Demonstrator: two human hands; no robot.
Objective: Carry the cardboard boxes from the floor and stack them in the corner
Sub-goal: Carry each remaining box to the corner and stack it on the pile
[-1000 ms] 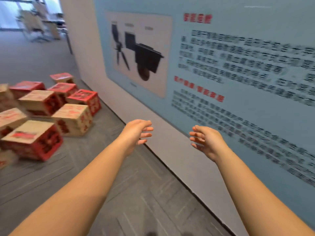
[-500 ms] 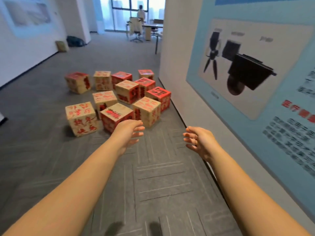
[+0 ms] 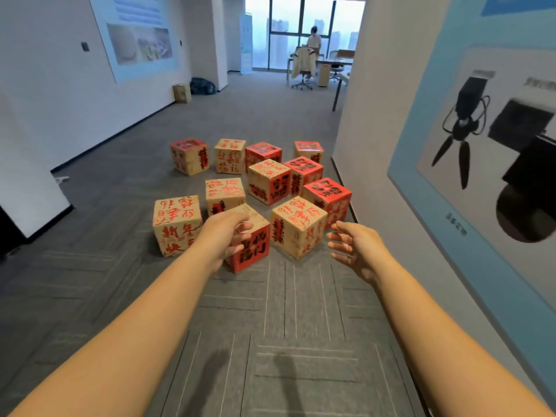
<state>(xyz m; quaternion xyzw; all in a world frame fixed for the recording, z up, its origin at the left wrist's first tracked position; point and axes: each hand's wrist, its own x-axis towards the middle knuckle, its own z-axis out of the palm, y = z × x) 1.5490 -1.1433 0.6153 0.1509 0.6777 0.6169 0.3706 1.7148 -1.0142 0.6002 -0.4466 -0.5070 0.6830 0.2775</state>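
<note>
Several cube-shaped cardboard boxes with red and tan faces and red lettering lie in a loose cluster on the grey carpet ahead. The nearest box [image 3: 252,245] has a red front face. My left hand [image 3: 227,236] reaches out in front of it with relaxed fingers and holds nothing; whether it touches the box is unclear. A tan box [image 3: 298,227] sits just right of it. My right hand [image 3: 353,246] hovers open, palm inward, to the right of that tan box, apart from it. Another tan box [image 3: 176,224] stands at the left of the cluster.
A wall with a blue poster [image 3: 469,164] runs along the right. A white wall and a white panel [image 3: 27,191] line the left. Far down the corridor are a small box [image 3: 182,93], a dark bag [image 3: 203,86], desks, chairs and a seated person [image 3: 314,40].
My view has swung left from the poster wall to face the boxes. The boxes now sit closer, and both hands have reached forward toward the nearest ones.
</note>
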